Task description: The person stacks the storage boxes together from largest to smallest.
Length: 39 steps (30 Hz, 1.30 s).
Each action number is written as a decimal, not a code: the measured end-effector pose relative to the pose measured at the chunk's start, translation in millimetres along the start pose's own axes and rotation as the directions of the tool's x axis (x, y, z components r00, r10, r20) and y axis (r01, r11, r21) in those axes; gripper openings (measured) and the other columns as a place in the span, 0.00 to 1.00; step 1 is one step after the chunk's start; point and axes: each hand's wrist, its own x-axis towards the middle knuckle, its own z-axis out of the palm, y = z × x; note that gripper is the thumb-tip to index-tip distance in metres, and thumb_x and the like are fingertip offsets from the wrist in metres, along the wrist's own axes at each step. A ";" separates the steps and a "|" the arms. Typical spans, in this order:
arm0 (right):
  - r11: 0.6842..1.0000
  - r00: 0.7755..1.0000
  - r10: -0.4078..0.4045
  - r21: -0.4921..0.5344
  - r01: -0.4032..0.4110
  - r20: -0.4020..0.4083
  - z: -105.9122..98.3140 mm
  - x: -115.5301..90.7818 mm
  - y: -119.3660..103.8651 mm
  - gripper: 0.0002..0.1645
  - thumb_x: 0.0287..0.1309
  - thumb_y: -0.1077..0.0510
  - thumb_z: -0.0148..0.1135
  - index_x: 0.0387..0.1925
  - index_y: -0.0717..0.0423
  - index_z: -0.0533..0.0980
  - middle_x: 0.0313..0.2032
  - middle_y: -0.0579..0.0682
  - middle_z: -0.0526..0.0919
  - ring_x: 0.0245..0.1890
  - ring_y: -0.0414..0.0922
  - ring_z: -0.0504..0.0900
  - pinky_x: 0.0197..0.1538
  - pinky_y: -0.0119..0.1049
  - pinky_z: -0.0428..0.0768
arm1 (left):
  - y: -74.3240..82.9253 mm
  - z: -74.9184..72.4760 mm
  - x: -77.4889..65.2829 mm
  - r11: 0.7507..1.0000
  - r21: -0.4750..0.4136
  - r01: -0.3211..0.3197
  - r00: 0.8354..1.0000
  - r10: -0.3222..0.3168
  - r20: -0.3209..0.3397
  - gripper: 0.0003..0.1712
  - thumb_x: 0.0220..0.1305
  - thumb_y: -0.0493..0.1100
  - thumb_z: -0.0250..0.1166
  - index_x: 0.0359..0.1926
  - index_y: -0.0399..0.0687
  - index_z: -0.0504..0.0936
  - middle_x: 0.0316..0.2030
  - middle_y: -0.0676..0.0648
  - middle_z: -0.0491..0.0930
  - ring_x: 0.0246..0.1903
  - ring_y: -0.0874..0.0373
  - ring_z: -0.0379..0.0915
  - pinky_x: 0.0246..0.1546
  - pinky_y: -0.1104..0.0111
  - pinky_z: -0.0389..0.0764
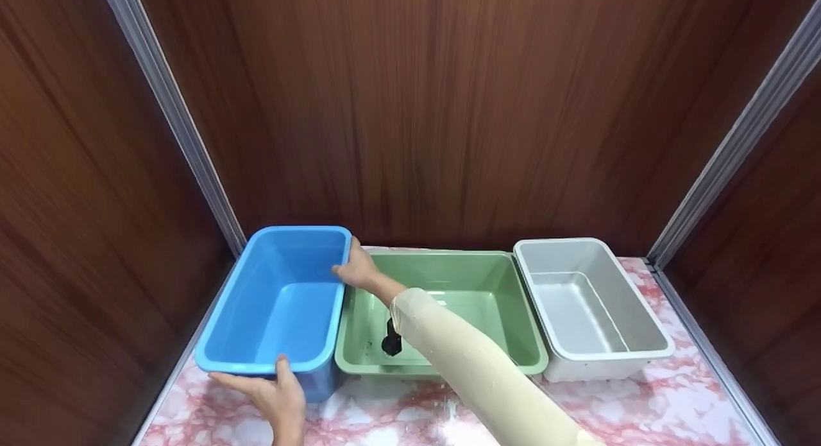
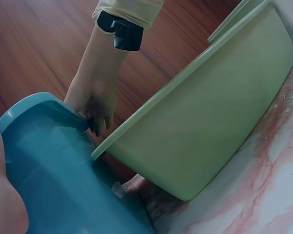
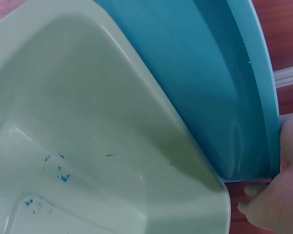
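A deep blue plastic tub (image 1: 304, 317) stands at the left of the row, with nothing inside it. My left hand (image 1: 279, 398) holds its front rim, the thumb over the edge and the fingers below the lip. At the far right corner of the same tub, my right hand (image 1: 358, 266) grips the rim with the thumb on the inner side. The right wrist view shows this hand (image 3: 278, 185) at the tub's corner, its fingers partly hidden. Directly beside the blue tub is a green basin (image 1: 449, 369), passing under my right forearm.
A pale grey tub (image 1: 609, 356) stands to the right of the green basin. Pink-and-white marbled tabletop (image 1: 372, 420) shows along the front. Brown wood-grain panels (image 1: 417, 112) with metal corner strips enclose the back and sides. Small blue flecks (image 3: 64, 178) lie in the basin.
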 end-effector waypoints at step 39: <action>0.892 0.982 0.086 0.453 0.001 -0.170 -47.0 -4.4 -54.6 0.58 0.52 0.69 0.63 0.77 0.51 0.41 0.70 0.54 0.57 0.66 0.51 0.63 0.54 0.41 0.75 | 68.5 0.9 36.6 0.928 0.033 -0.372 0.926 0.369 0.076 0.63 0.51 0.29 0.64 0.74 0.36 0.25 0.75 0.43 0.27 0.72 0.62 0.28 0.68 0.69 0.36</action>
